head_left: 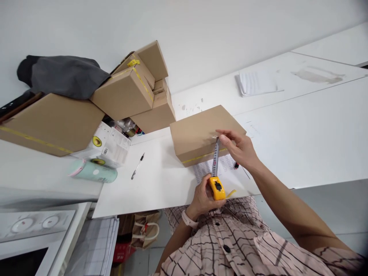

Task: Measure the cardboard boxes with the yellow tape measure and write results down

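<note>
"While the left hand [201,200] curled closed round the yellow tape measure [217,188], what did the right hand [242,150] do?"

"Its thumb and forefinger almost met at the tip of the blade [214,161], over the cardboard box [195,132] on the white table [161,188]. I couldn't tell whether they truly pinched it."

"How was that best done?"

"With the tip seated firmly on an edge, I thought, the blade straight and taut, and the figure read from squarely above; a slanted blade would have read long."

"And the count?"

"One tape measure, one box beneath the blade, one printed sheet [202,170] beside that box, one pen [138,166], one green bottle [99,172] on its side. The stacked cartons [123,96] overlapped too much for me to number."
</note>
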A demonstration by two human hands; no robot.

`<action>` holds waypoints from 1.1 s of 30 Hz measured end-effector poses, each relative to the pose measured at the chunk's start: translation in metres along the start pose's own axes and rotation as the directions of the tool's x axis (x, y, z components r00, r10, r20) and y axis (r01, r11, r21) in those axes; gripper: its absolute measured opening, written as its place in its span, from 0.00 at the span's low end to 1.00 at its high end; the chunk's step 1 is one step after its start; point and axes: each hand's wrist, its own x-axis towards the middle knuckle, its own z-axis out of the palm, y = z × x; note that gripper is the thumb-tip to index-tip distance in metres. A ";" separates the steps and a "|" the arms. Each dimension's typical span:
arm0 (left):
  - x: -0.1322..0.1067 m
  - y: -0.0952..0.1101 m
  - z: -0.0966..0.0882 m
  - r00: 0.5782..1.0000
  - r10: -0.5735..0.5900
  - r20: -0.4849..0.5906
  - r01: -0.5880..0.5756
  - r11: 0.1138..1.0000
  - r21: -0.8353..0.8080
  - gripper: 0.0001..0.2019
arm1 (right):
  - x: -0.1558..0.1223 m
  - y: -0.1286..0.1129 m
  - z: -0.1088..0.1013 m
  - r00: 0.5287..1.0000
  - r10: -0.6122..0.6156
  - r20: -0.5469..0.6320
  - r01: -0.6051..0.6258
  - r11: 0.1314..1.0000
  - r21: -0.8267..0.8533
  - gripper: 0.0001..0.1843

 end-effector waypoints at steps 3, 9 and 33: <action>0.001 -0.002 -0.001 1.000 0.017 0.013 -0.017 1.000 0.004 0.47 | 0.001 0.005 0.002 0.998 0.062 0.024 -0.066 0.979 0.194 0.26; 0.000 -0.003 0.002 0.996 0.081 0.025 -0.079 0.993 -0.092 0.53 | -0.031 0.015 0.004 0.993 0.104 -0.061 -0.093 0.981 0.171 0.19; 0.078 0.134 -0.084 0.725 0.684 -0.080 -0.387 0.500 0.775 0.40 | -0.053 0.088 -0.033 0.860 0.511 -0.007 -0.314 0.517 -0.796 0.27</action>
